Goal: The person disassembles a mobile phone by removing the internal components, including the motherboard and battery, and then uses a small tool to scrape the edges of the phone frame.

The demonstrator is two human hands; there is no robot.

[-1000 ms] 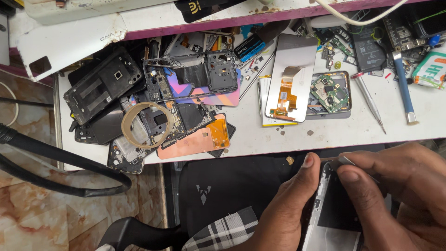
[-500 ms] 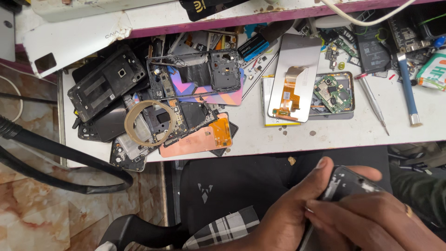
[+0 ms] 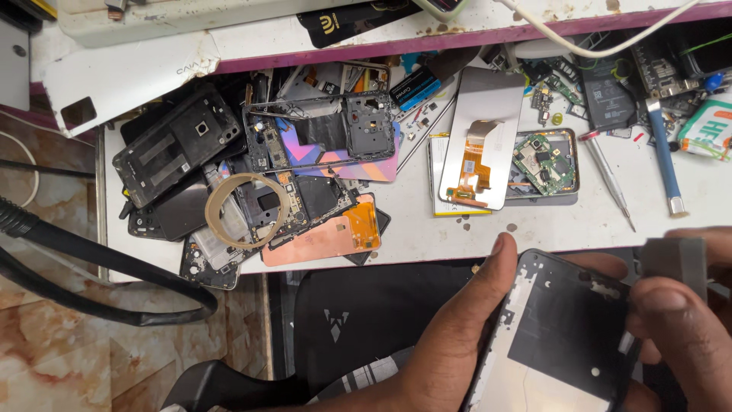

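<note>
The black rectangular phone frame with its pale metal edge [image 3: 568, 336] is being held low, below the front edge of the white workbench [image 3: 457, 236]. It is being gripped along its left side by the left hand [image 3: 465, 328], fingers curled, thumb on the rim. A small grey flat piece [image 3: 675, 263], right of the frame's top corner, is being pinched closed by the right hand [image 3: 679, 320]. Judged from this, the frame is best being kept steady and level.

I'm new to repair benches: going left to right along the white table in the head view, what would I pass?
Black phone frame → ring of tape → silver screen panel → green circuit board → grey screwdriver → blue-handled tool.
</note>
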